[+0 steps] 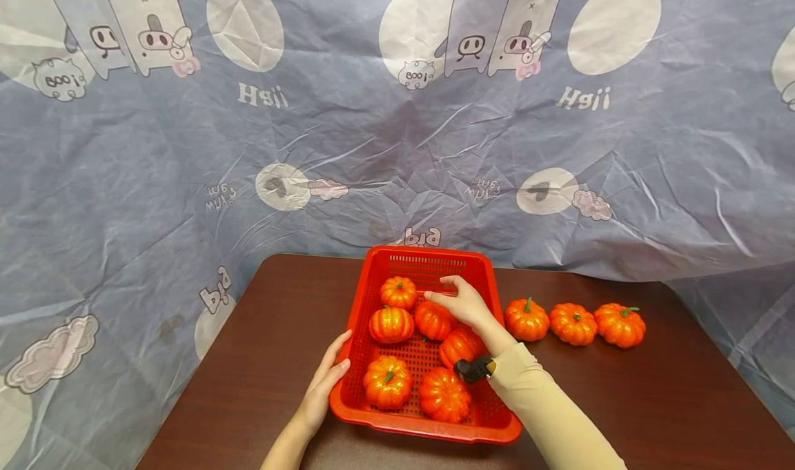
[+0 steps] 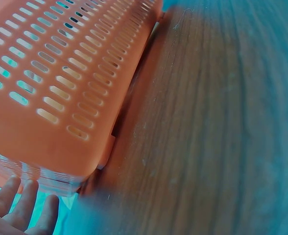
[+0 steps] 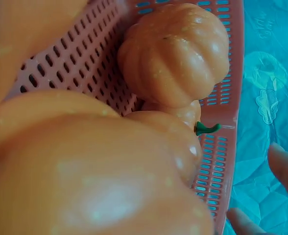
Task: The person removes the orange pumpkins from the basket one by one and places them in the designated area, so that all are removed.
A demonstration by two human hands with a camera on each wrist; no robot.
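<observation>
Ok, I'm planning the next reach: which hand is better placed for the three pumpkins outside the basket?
Probably the right hand: it looks empty and is nearer those pumpkins; the left hand is across the basket from them.

All views share the basket (image 1: 428, 427): head looks forward and down past the far edge of the table (image 1: 292, 318); left wrist close outside, right wrist close on pumpkins (image 3: 176, 58).

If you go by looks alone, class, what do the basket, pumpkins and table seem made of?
Basket: probably moulded plastic, glossy, judging by its smooth rim and slotted walls. Pumpkins: perhaps painted foam or plastic; bright highlights suggest a glossy coating, but the core is hidden. Table: wood or wood-look laminate, low sheen, from its streaky grain.
</observation>
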